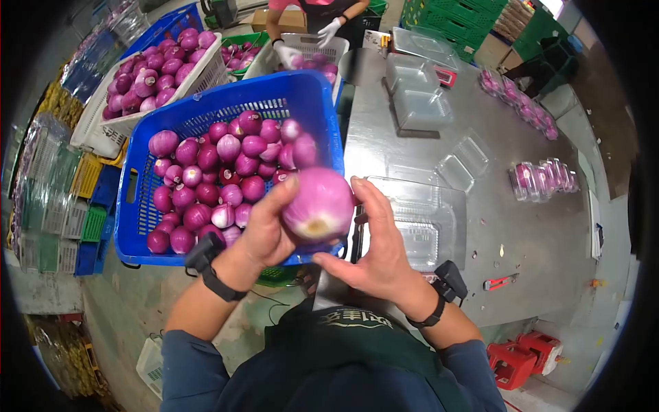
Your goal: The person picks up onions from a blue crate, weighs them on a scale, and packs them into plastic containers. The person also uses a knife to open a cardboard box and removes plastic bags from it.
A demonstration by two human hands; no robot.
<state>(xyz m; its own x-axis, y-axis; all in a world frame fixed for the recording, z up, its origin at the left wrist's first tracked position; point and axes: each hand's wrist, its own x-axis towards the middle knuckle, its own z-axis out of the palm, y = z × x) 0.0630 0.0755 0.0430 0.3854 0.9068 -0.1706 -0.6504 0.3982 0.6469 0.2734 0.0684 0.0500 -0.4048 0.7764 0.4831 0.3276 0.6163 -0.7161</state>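
Note:
My left hand (268, 230) is closed around a large red onion (320, 204), its thumb on the upper left side. The onion is slightly blurred, with its pale root end facing down toward me. Close on the right is my right hand (382, 253), thumb and index finger spread apart, the index fingertip right at the onion's edge. Behind and left of my hands, a blue plastic basket (226, 81) holds many more red onions (233, 158). Under the right hand lies a clear plastic clamshell tray (417, 244) on the metal table (494, 233).
Stacked clear containers (420, 103) and packed onions (542, 180) stand on the table. A red-handled cutter (500, 282) lies at the right. A white crate of onions (206, 79) is behind the basket. Across from me, a person in white gloves (329, 31) handles onions. Red stools (511, 364) stand below.

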